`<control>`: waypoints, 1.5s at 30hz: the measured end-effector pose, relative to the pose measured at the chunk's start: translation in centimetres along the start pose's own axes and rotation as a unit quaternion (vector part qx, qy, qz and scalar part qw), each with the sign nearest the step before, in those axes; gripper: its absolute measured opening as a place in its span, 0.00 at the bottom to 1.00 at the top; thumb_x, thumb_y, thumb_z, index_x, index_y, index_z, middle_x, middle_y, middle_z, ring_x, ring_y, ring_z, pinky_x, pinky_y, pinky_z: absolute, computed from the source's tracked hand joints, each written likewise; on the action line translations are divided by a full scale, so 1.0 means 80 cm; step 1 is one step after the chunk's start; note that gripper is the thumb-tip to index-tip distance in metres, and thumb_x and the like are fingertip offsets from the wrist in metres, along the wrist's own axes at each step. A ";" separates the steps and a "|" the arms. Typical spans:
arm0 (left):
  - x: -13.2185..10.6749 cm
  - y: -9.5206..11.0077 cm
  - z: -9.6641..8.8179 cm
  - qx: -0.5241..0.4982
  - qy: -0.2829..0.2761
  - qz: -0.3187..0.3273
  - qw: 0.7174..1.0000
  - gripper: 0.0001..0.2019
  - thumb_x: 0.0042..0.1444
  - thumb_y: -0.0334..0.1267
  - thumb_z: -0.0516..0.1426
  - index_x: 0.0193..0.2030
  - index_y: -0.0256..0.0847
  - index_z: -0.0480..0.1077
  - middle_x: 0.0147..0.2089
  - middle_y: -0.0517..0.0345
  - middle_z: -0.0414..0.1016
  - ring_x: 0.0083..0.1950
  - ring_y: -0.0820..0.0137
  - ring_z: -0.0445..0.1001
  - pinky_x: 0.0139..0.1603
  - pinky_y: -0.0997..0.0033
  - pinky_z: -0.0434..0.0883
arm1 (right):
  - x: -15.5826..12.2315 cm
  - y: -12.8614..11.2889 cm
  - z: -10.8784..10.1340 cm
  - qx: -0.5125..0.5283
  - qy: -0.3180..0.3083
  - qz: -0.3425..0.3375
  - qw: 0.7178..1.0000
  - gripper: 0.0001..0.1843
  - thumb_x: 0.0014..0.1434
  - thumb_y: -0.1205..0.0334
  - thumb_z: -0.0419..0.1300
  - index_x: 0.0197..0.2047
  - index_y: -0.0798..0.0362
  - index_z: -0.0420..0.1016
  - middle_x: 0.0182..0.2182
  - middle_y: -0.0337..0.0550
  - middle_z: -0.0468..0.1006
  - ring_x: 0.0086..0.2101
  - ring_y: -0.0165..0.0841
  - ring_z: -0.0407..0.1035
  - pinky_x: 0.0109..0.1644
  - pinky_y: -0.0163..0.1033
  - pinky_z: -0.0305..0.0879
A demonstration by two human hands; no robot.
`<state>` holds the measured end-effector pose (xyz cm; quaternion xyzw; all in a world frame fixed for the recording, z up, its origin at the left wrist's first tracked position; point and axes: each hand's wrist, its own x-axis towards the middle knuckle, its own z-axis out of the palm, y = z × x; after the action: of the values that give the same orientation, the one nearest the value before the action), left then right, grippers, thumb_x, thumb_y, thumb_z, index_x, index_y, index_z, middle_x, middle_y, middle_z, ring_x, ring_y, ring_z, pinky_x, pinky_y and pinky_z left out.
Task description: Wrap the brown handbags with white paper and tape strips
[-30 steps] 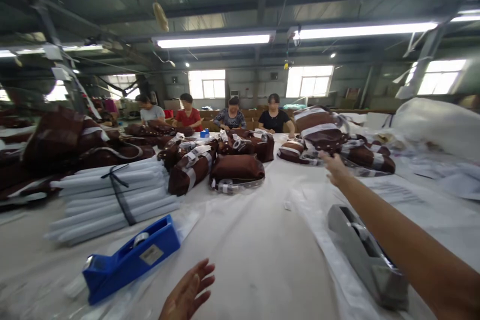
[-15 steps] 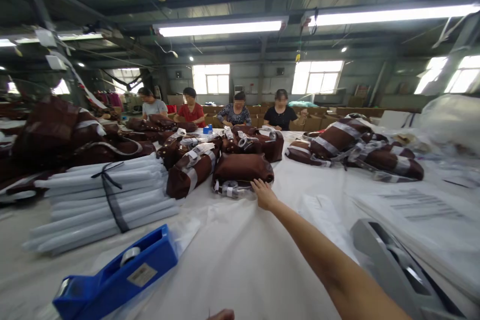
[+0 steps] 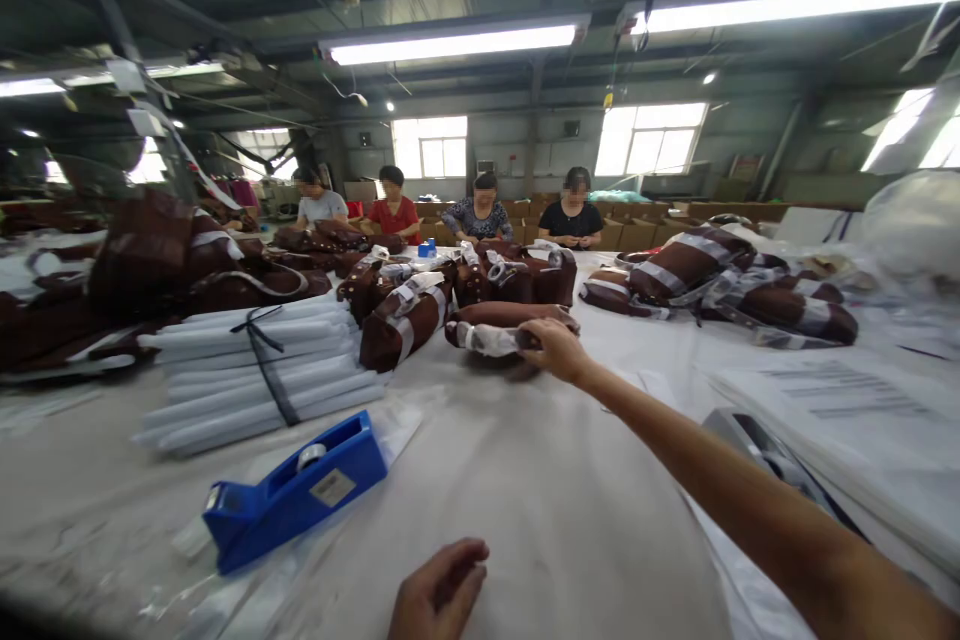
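Note:
My right hand (image 3: 556, 348) reaches forward across the table and grips the near right side of a brown leather handbag (image 3: 495, 315). The bag is tilted, and wrapped parts in clear plastic show along its near side. Low in the view, my left hand (image 3: 441, 592) is above the white tabletop, fingers curved and apart from the thumb, holding nothing. To its left stands a blue tape dispenser (image 3: 300, 490) with a roll of tape in it. Behind the gripped bag are more brown handbags (image 3: 405, 325) with wrapped handles.
A bundle of white rolls (image 3: 259, 370) tied with a black strip lies left. More brown bags (image 3: 690, 265) are piled at right, near a grey tape dispenser (image 3: 772, 450) and printed plastic sheets (image 3: 847, 410). Several co-workers (image 3: 480, 210) sit across the table.
My right hand has gone from touching the handbag's edge to gripping it, and the bag has tipped up. My left hand has come further into view from below.

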<state>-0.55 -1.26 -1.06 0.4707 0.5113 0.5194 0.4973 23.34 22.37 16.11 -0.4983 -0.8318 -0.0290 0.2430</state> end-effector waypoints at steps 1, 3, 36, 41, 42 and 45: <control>0.003 0.006 -0.002 -0.020 -0.001 0.001 1.000 0.26 0.46 0.62 0.66 0.43 0.43 0.81 0.46 0.46 0.82 0.47 0.52 0.81 0.50 0.57 0.79 | 0.001 -0.006 -0.025 0.015 0.030 0.000 0.999 0.21 0.59 0.59 0.64 0.55 0.53 0.73 0.52 0.50 0.78 0.52 0.43 0.70 0.58 0.45 0.61; 0.011 0.022 -0.010 -0.049 0.014 0.008 0.999 0.29 0.49 0.62 0.65 0.49 0.40 0.78 0.51 0.43 0.80 0.50 0.53 0.80 0.50 0.57 0.78 | 0.002 -0.018 -0.074 0.062 0.096 0.011 0.993 0.22 0.60 0.55 0.64 0.56 0.53 0.74 0.49 0.49 0.79 0.48 0.43 0.72 0.55 0.45 0.66; -0.034 0.136 -0.008 0.574 -0.180 0.373 0.706 0.43 0.54 0.30 0.65 0.73 0.50 0.51 0.74 0.51 0.55 0.72 0.57 0.59 0.70 0.52 0.61 | -0.326 -0.092 -0.040 0.098 -0.085 -0.060 0.990 0.52 0.53 0.63 0.70 0.74 0.37 0.47 0.71 0.36 0.53 0.67 0.49 0.53 0.71 0.57 0.55; -0.043 0.083 -0.014 0.537 -0.103 0.425 0.721 0.31 0.63 0.24 0.51 0.71 0.51 0.57 0.69 0.56 0.63 0.69 0.60 0.64 0.68 0.54 0.64 | -0.347 -0.097 -0.011 0.137 -0.060 -0.031 0.988 0.35 0.63 0.70 0.55 0.69 0.32 0.58 0.67 0.29 0.61 0.66 0.43 0.58 0.70 0.55 0.57; -0.044 0.073 -0.015 0.526 -0.094 0.434 0.725 0.31 0.64 0.23 0.48 0.71 0.52 0.57 0.68 0.56 0.65 0.68 0.61 0.65 0.68 0.55 0.64 | -0.352 -0.098 -0.004 0.144 -0.056 -0.023 0.988 0.35 0.63 0.71 0.52 0.68 0.31 0.60 0.66 0.28 0.63 0.65 0.42 0.58 0.70 0.55 0.57; -0.044 0.050 -0.019 0.495 -0.097 0.440 0.743 0.31 0.65 0.23 0.46 0.71 0.55 0.56 0.66 0.58 0.67 0.67 0.63 0.67 0.67 0.56 0.65 | -0.364 -0.099 0.012 0.149 -0.047 -0.014 0.988 0.32 0.66 0.71 0.48 0.67 0.31 0.63 0.63 0.28 0.66 0.64 0.39 0.60 0.70 0.55 0.57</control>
<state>-1.95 -4.83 3.00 0.8714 0.3810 0.3061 -0.0424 27.51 -5.04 4.16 -0.4455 -0.8444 0.1150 0.2744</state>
